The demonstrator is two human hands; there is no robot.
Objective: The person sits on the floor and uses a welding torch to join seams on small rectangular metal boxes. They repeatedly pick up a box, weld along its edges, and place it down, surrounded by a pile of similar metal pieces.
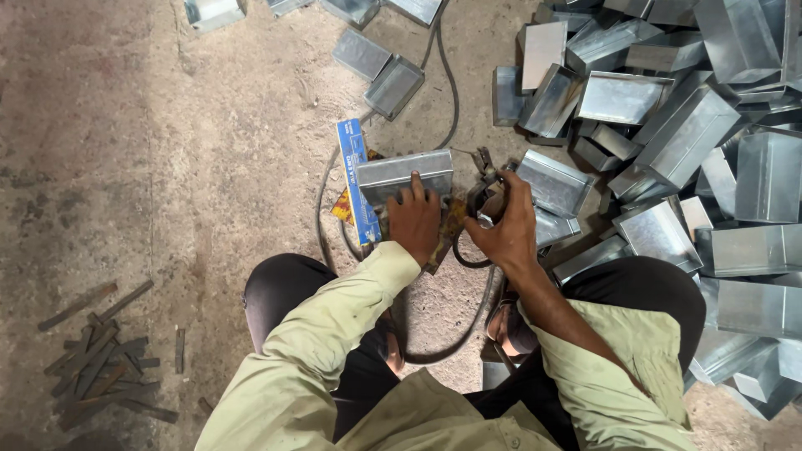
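Observation:
I squat on a concrete floor. My left hand (415, 220) presses down flat on a shiny sheet-metal box (404, 176) lying in front of me, fingers spread over its near edge. My right hand (503, 227) is closed around a dark electrode holder (488, 185) whose tip is just to the right of that box. A black cable (451, 92) runs from the holder, loops under my hands and leads away across the floor. A blue flat carton (356, 179) lies against the box's left side.
A large heap of similar metal boxes (685, 125) fills the right side. More boxes (380, 71) lie at the top centre. Short dark metal strips (100, 359) are scattered at lower left. My knees (284, 288) flank the work spot.

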